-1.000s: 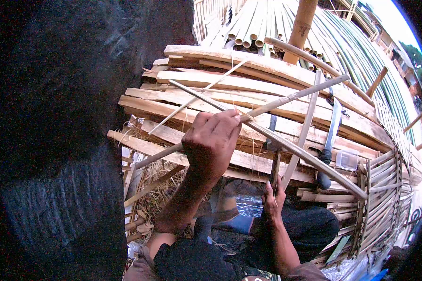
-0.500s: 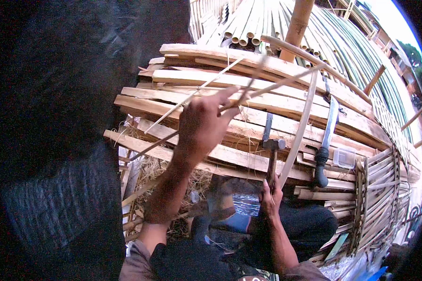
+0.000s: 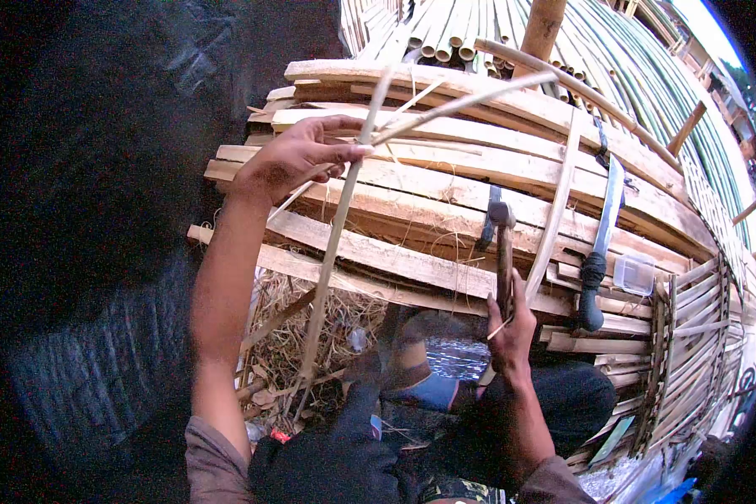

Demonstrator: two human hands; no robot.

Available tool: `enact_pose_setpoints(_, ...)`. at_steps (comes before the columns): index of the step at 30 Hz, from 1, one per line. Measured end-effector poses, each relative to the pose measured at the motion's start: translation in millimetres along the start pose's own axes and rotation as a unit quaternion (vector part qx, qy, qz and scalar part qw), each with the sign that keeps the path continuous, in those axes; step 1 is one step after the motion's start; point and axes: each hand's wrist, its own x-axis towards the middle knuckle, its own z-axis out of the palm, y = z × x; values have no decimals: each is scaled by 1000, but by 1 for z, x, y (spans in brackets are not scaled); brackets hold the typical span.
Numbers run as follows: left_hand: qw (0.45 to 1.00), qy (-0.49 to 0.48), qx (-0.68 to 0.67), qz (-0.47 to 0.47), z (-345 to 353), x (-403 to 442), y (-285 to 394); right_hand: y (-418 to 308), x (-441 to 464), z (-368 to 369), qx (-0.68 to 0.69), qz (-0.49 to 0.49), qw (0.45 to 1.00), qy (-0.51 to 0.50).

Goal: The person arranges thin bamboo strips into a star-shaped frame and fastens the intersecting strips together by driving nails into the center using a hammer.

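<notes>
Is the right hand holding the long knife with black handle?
No, the right hand grips a dark-handled hammer; the knife lies on pale wooden boards.

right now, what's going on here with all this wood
A person is working over a row of long, pale wooden planks. The left hand grips two slender, pale wooden strips where they cross. The right hand holds a dark-headed hammer with a wooden handle, its head pointing away from the person. To the right, a long steel machete with a dark handle lies across the planks, beside a small clear plastic box.
</notes>
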Motion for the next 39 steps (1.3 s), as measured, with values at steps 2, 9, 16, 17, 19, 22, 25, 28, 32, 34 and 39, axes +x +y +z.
enact_pose_setpoints(2,999,0,-27,-23,-10,3,-10,-3,17,1,-2,8,1000,-11)
enact_pose_setpoints(9,997,28,6,-67,-54,19,-70,6,43,-7,-180,-66,981,-13)
enact_pose_setpoints(16,993,66,-84,-49,-48,-30,-62,8,52,-14,-253,-58,964,-60)
enact_pose_setpoints(17,993,68,-85,-51,-49,-33,-68,-1,50,-19,-295,-99,949,-51)
enact_pose_setpoints(19,986,54,-153,-43,-53,-40,-77,-25,48,-24,-335,-141,931,-43)
enact_pose_setpoints(22,984,-4,-173,-34,-38,-51,-78,-65,53,2,-99,-211,963,-136)
enact_pose_setpoints(25,974,-56,-219,-11,-13,-51,-89,-87,72,76,136,-182,960,-163)
enact_pose_setpoints(28,955,-145,-259,-1,8,-58,-84,-118,77,127,323,-100,901,-270)
enact_pose_setpoints(32,957,-78,-280,-12,3,-73,-103,-140,68,131,331,-72,899,-277)
enact_pose_setpoints(34,955,-70,-288,-22,-5,-83,-111,-132,66,137,281,-102,922,-246)
enact_pose_setpoints(39,978,-67,-196,-38,-20,-108,-104,-79,121,147,115,-61,987,-89)
